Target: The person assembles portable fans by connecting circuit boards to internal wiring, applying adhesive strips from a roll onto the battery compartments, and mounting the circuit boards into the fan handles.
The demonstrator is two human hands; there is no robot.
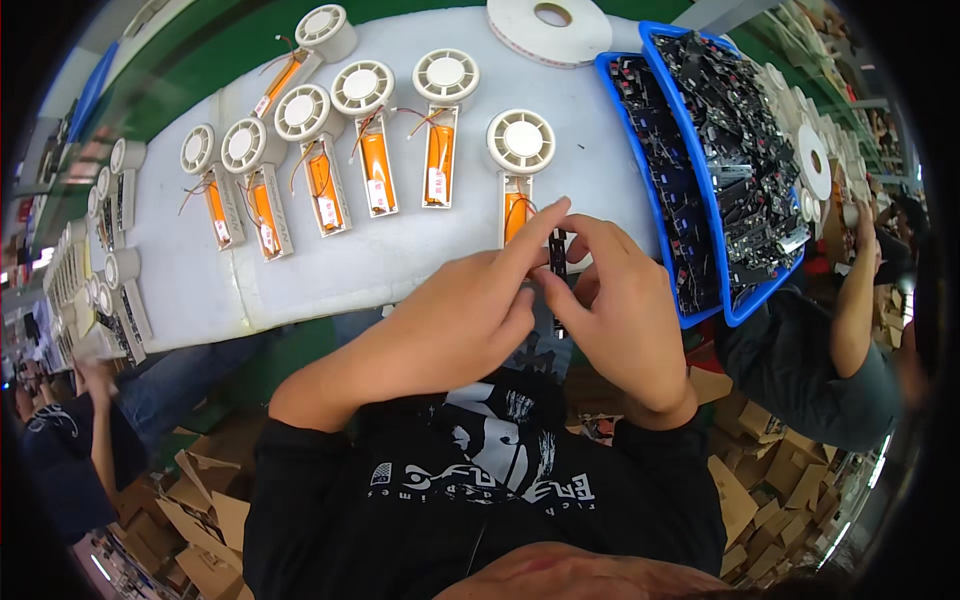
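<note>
Close to the table's near edge, my two hands meet around a small narrow black part (558,255), perhaps a plastic circuit piece. My right hand (625,300) pinches it between thumb and bent fingers. From the other side, my left hand (470,305) closes in on it, index finger stretched along its top end; its other fingertips are partly hidden. Just beyond my hands lies a white handheld fan (520,141), its handle uncovered and an orange battery (516,205) inside. My left hand covers the lower end of that handle.
Several more open-handled fans (378,140) lie left on the white table (390,265). Two blue trays (712,190) of black parts overlap at right. A white tape roll (545,30) sits at the far edge. Co-workers (850,350) flank me; cardboard boxes (205,520) lie below.
</note>
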